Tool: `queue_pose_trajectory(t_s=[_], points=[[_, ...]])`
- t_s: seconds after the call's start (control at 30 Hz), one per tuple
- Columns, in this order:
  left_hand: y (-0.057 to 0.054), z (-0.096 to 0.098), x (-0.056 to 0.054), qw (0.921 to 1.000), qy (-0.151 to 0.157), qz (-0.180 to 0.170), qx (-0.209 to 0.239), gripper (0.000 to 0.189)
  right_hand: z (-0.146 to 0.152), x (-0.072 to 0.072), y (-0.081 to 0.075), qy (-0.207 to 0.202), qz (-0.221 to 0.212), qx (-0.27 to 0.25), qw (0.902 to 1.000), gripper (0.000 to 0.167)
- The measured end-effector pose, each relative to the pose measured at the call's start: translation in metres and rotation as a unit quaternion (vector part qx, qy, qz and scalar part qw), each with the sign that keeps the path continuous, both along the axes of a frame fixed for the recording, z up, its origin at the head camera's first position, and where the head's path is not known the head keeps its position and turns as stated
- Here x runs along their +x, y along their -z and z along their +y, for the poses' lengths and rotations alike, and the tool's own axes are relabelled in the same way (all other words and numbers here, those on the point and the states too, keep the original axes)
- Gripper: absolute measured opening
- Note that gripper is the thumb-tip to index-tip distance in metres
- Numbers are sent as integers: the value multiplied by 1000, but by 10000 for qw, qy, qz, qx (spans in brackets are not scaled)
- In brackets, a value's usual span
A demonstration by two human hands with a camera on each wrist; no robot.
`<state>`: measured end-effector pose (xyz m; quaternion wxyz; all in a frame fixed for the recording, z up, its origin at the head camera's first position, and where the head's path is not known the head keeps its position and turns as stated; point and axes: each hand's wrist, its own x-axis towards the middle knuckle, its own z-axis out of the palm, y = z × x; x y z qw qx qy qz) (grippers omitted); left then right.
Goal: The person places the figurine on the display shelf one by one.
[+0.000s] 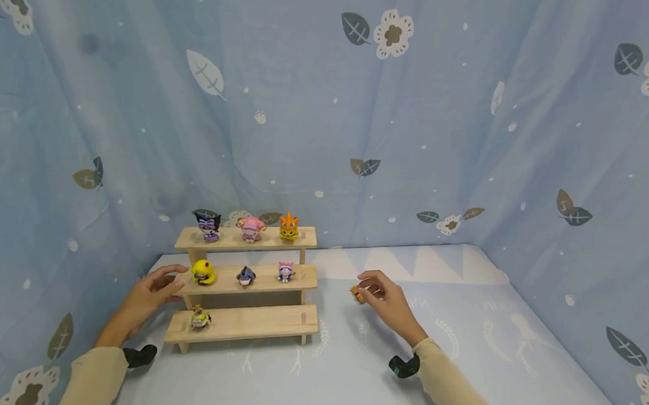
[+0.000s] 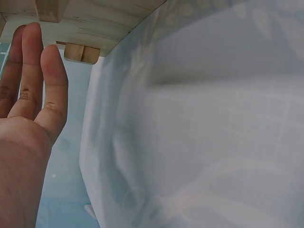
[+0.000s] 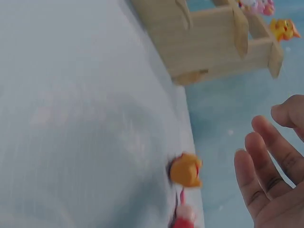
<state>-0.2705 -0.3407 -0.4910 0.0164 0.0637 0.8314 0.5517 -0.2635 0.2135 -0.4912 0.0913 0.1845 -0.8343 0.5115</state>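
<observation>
A three-tier wooden shelf [image 1: 243,324] holds several small figurines. My left hand [image 1: 150,295] is at the shelf's left end by the middle tier, fingers loosely bent, close to a yellow figurine [image 1: 203,272]. In the left wrist view, the fingertips of my left hand [image 2: 31,90] lie near the shelf's underside; contact is unclear. On the tabletop right of the shelf is a small yellow-and-red figurine [image 1: 355,294], partly behind my right hand [image 1: 385,299]. The right wrist view shows my right hand [image 3: 278,171] with parted fingers and nothing between them, apart from the orange-yellow figurine [image 3: 184,170].
A red-and-pale piece [image 3: 184,218] lies beside the orange-yellow figurine. On the top tier stand a black-and-purple figurine [image 1: 209,227], a pink one [image 1: 250,229] and an orange one [image 1: 289,227]. A patterned blue curtain [image 1: 319,116] encloses the pale-blue covered table [image 1: 246,387].
</observation>
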Motion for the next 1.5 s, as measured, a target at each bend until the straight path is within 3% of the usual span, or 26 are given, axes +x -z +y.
queue_pose_trajectory(t_s=[0.27,0.5,0.93,1.23,1.5], points=[[-1,4,2,10000,-63,-61,-1,59,38,-5,10,660,-182,548,9961,28],[2,2,0,9999,-63,-81,29,59,57,-13,18,1016,-696,940,9879,36],[4,2,0,10000,-82,-32,22,60,52,-31,28,1064,-1346,1308,9764,30],[4,4,0,9999,-125,-54,85,61,49,-35,20,646,-1388,1481,9770,31],[3,2,0,9999,-140,-48,45,60,48,-39,13,424,-2111,1568,9639,36]])
